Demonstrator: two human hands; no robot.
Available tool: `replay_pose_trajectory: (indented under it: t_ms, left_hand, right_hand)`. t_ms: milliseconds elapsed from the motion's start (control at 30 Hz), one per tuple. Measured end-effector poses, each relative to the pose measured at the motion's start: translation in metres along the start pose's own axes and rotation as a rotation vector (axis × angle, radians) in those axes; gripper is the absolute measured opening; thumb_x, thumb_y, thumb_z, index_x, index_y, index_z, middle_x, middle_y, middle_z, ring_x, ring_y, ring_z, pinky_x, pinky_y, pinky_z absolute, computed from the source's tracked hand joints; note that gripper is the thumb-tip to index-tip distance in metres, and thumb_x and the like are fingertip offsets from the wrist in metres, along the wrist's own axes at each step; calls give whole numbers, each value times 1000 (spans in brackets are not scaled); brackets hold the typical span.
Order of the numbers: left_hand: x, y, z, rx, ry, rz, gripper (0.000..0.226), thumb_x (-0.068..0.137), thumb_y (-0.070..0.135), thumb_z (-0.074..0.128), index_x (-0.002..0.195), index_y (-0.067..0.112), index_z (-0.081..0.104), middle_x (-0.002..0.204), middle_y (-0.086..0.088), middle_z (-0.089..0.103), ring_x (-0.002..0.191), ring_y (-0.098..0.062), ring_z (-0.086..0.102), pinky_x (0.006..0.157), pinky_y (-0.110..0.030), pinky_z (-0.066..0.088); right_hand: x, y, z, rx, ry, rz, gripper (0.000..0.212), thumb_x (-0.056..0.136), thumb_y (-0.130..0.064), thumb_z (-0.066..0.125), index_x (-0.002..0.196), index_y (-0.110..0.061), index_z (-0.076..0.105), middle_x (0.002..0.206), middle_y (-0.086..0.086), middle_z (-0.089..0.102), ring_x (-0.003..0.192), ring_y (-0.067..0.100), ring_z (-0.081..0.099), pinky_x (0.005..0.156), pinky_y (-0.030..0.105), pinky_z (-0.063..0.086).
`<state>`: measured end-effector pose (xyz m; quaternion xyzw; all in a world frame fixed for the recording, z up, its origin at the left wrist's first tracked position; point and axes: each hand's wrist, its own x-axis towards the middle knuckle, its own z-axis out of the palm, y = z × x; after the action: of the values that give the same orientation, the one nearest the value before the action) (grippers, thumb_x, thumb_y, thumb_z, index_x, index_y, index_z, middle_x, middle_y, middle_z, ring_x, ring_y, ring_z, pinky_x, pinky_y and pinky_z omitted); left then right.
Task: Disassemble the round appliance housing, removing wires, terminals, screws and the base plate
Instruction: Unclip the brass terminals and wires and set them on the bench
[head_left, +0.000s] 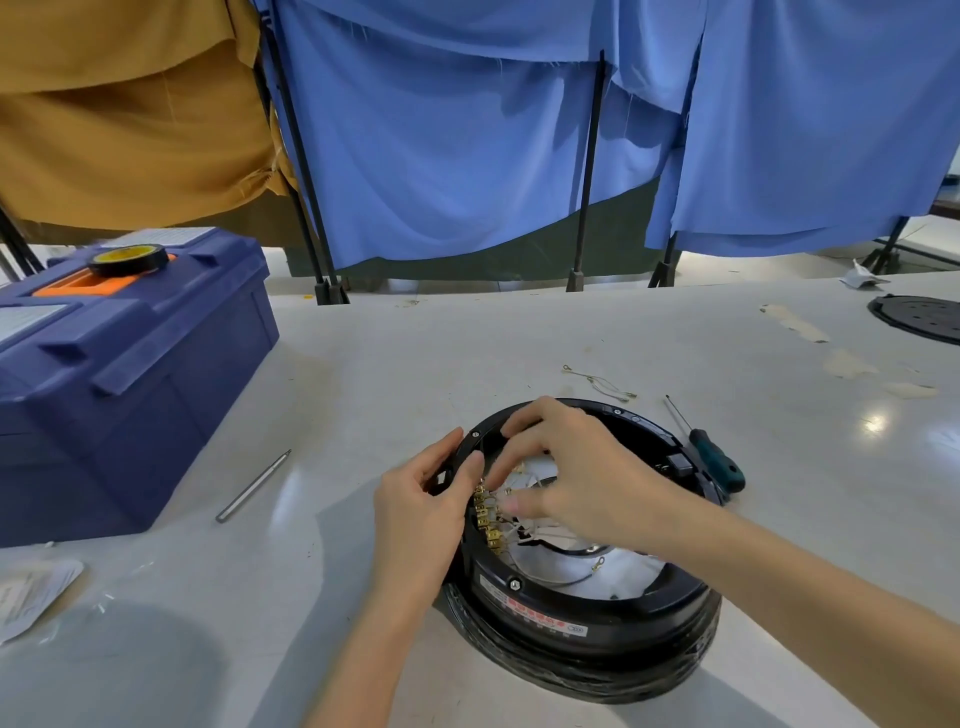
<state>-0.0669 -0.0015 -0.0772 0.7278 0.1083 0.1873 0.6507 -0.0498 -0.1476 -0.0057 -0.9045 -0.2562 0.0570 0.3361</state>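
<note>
Housing (587, 618): black round thing, sat on the table (363, 374) near the front edge, a bit right of centre, open side up so you could see right into it.
Left hand (421, 514): was gripping the housing's left rim, fingers (474, 465) curled over the edge.
Right hand (582, 467): reached over the opening from the right, fingers (514, 505) bent down among the wiring. Honestly couldn't tell if they were pinching anything; the hand covered that spot.
Terminals (487, 519): a row of brass ones along the inner left wall, just beside the left fingers.
Wires (550, 574): thin white ones looped across the inside, one ending in a ring lug.
Loose wires (602, 383): a couple lay on the table just behind the housing.
Screwdriver (716, 461): green handle, lay against the housing's right side.
Metal rod (253, 487): lay on the table left of the hands.
Toolbox (119, 395): big blue one at the left, with a tape roll (129, 260) on its lid.
Round plate (919, 318): dark, at the far right edge of the table, well apart from the housing.
</note>
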Motion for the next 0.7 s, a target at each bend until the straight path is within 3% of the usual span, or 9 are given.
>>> replay_pose_trajectory:
  t_ms: [100,233,367,467,600,700]
  left_hand:
    - [-6,1,0,82,31,41,33,80,24,76,113,25,70,103,16,71,95,6,64,85,-20,49]
    - [-14,0,2,88,24,15,40,82,15,73,120,25,66,110,8,70,104,-9,65,96,-36,51]
    - [-16,0,2,53,24,11,41,83,10,71,121,23,65,113,6,70,108,-11,64,99,-39,49]
    - [-17,0,4,19,37,2,41,83,10,71,121,24,65,114,6,70,109,-10,63,100,-39,48]
    - [-17,-2,5,-12,38,-3,42,83,7,69,122,24,64,117,8,68,111,-7,62,101,-37,47]
    - [-17,-3,4,-38,31,-13,41,83,9,70,120,25,65,117,9,68,112,-6,61,101,-37,47]
  right_hand:
    - [-13,-2,9,-134,12,-74,11,76,-26,79,86,-28,75,107,-12,44,102,13,35,86,25,33]
    - [-14,1,25,-286,17,-90,8,83,-23,74,91,-20,73,105,-8,43,98,15,34,83,28,39]
    - [-8,3,28,-158,-2,-37,7,80,-19,76,79,-18,69,100,-5,48,91,12,36,67,18,31]
    - [-5,3,26,-120,-29,-35,9,78,-19,77,75,-18,69,99,-3,50,94,13,38,73,23,35]
    - [-8,6,31,-318,45,-191,3,83,-14,70,83,-17,69,95,-7,52,93,17,32,80,29,33]
    - [-9,6,36,-476,116,-322,4,80,-12,67,77,-13,68,89,-5,53,89,19,33,79,31,29]
